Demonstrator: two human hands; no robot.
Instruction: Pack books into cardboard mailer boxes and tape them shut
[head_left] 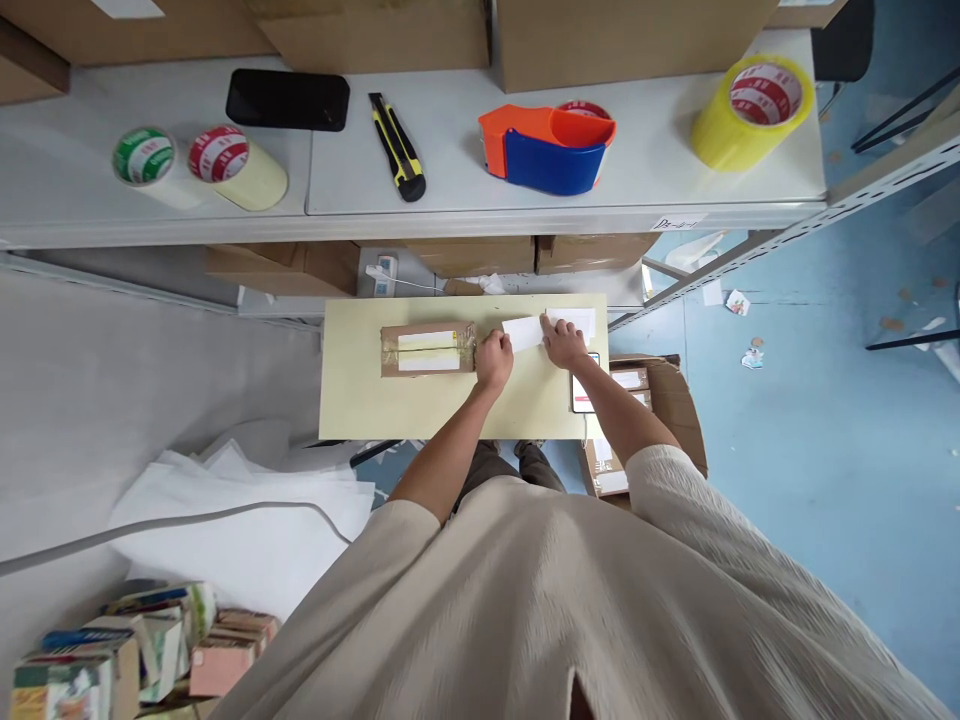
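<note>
A strip of white paper labels (523, 332) stretches between my two hands above the small yellow table. Closed in a fist, my left hand (494, 361) grips the strip's left end, right beside a taped cardboard box (429, 366). My right hand (565, 343) has its fingertips drawn together on the strip's right part, where more white paper (581, 322) lies flat behind it. The box carries a white label on top and shiny tape over its ends. Under my right wrist lies a lit phone (581, 394) with a cable. Print on the labels is too small to read.
A shelf above the table holds a dark phone (288, 99), a utility knife (397, 150), an orange and blue tape dispenser (551, 150) and tape rolls (750, 115). An open carton (679, 410) with labelled boxes stands right of the table. Books (150, 640) are piled lower left.
</note>
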